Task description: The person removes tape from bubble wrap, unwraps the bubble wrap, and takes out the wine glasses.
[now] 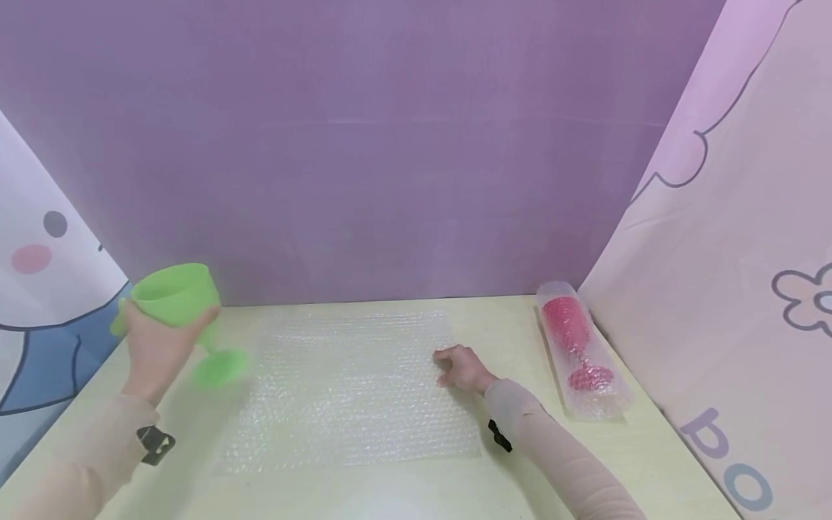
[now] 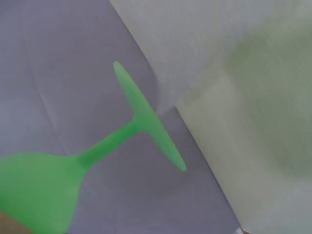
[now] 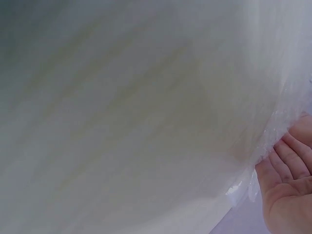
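- Head view: A left hand (image 1: 159,347) gripped a bright-green, stemmed, plastic-looking goblet (image 1: 185,296) by its bowl over a pale tabletop's (image 1: 383,491) left side; a right hand (image 1: 464,368) touched a clear bubble-wrap sheet (image 1: 344,390), whether pinching could not be told.
- Left wrist: The goblet tilted, probably light and smooth, its bowl the surest hold.
- Right wrist: Fingers met the sheet's edge, likely soft, easily crumpled.

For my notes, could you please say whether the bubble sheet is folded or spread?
Spread: the sheet lies broadly flat on the table, its rectangular outline showing.
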The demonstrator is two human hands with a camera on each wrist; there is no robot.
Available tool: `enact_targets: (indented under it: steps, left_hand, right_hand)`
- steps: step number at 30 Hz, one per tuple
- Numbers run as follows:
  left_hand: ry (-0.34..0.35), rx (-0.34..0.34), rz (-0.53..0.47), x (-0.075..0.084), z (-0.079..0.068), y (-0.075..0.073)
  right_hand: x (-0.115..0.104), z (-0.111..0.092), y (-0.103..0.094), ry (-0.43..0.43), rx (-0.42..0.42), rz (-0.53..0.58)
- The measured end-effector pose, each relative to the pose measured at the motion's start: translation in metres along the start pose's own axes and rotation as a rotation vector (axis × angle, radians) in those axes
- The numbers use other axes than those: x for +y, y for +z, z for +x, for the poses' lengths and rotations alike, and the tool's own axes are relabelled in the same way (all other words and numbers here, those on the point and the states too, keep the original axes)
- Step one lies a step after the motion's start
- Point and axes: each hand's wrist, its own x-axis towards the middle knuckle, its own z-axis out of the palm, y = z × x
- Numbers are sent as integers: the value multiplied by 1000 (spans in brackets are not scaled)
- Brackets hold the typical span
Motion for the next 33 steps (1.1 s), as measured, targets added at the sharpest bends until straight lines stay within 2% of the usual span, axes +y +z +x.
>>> enact_targets:
  steps: [3,7,16,22,26,29,33]
  left_hand:
    - [-10,43,-1,-8,13,-5]
    - [-26,65,-3,-19,29,-10]
    - [-25,-30,18,-42,58,-25]
    - [-43,-23,4,-52,68,-25]
    - [-73,-14,-5,-67,74,-20]
    - [-96,-12,-11,-75,75,-16]
    - [-115,-9,-18,-76,71,-12]
  right_hand:
    - [0,0,0,4,0,8]
    - [0,0,-1,12,4,13]
    - [-2,-1,-1,20,-2,26]
    - [-1,0,0,19,3,14]
    - [-1,0,0,19,4,19]
    - [-1,0,-1,17,5,25]
    - [0,0,0,23,2,38]
